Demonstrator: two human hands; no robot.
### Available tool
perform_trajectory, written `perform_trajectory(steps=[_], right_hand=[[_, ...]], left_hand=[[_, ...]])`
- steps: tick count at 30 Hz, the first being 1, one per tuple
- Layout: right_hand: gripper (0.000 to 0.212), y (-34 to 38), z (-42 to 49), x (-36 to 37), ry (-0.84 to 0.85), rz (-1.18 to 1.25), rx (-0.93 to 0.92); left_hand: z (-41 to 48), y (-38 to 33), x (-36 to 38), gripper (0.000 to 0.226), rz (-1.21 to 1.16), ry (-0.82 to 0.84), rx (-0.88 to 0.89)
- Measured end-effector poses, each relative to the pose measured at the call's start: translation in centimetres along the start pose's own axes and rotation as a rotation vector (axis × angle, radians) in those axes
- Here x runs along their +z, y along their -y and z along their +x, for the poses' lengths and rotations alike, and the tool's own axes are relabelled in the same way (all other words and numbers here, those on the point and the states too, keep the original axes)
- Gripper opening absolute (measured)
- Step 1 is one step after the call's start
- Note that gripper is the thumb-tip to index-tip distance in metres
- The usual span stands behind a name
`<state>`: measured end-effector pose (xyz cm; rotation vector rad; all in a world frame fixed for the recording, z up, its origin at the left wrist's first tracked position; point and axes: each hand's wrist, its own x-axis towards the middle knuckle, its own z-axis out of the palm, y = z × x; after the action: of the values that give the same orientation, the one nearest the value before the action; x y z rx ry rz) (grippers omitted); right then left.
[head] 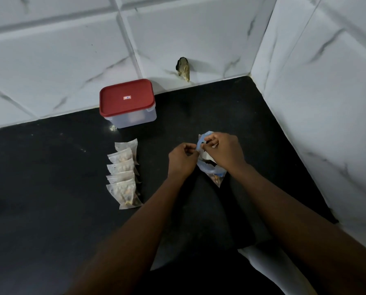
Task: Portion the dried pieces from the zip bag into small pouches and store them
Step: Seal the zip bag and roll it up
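Pinching the clear blue-edged plastic zip bag (209, 167) at centre frame, left hand (181, 159) and right hand (222, 150) apparently grip its top; filled small clear pouches (123, 173) lie centre-left.

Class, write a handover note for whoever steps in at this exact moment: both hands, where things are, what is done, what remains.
Left hand pinches the zip bag at its top edge; right hand pinches it alongside.
Some dried pieces show at its bottom.
Done: a row of filled pouches lies on the black counter, to its left.
Left to do: store them in the red-lidded container, lid on, by the wall.
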<state>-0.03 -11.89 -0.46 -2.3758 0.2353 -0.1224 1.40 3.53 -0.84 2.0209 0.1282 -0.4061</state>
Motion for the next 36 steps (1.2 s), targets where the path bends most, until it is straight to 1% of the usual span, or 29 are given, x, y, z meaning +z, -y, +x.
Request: perform_trajectory(steps=[4,8,11,13,17,19,22,26,29,33,36], right_hand=[[0.013,0.1,0.2,0.5,0.003,0.001,0.032],[0.007,-0.2,-0.2,-0.8,-0.021,-0.012,0.074],[0.014,-1.2,-0.5,-2.0,0.079,-0.143,0.113],[0.021,-1.6,-0.8,-2.6,0.137,-0.208,0.092],[0.018,-1.6,-1.4,-3.6,0.118,-0.215,0.054],[0.019,-1.6,-1.6,-3.8,0.148,-0.245,0.059],[0.028,-1.4,-1.8,-3.7,0.203,-0.358,0.026],[0.025,-1.0,-1.8,-3.4,0.273,-0.409,0.037],[0.022,-0.7,-1.7,-3.3,0.257,-0.402,0.058],[0.022,-0.5,-1.6,-4.4,0.172,-0.365,0.104],[0.017,0.2,-1.5,-6.1,0.11,-0.206,0.08]], left_hand=[[0.1,0.1,0.1,0.014,-0.007,-0.017,0.01],[0.3,0.3,0.2,0.016,-0.011,-0.021,-0.002],[0.5,0.5,0.2,0.018,-0.016,-0.021,-0.009],[0.5,0.4,0.3,0.018,-0.021,-0.02,-0.009],[0.4,0.1,0.4,0.018,-0.029,-0.019,-0.013],[0.4,0.1,0.4,0.018,-0.026,-0.022,-0.015],[0.3,0.2,0.4,0.019,-0.021,-0.026,-0.019],[0.2,0.1,0.4,0.019,-0.031,-0.026,-0.029],[0.2,0.1,0.3,0.019,-0.029,-0.016,-0.024],[0.2,0.1,0.1,0.019,-0.04,-0.006,-0.015],[0.3,0.1,0.0,0.019,-0.062,0.026,-0.022]])
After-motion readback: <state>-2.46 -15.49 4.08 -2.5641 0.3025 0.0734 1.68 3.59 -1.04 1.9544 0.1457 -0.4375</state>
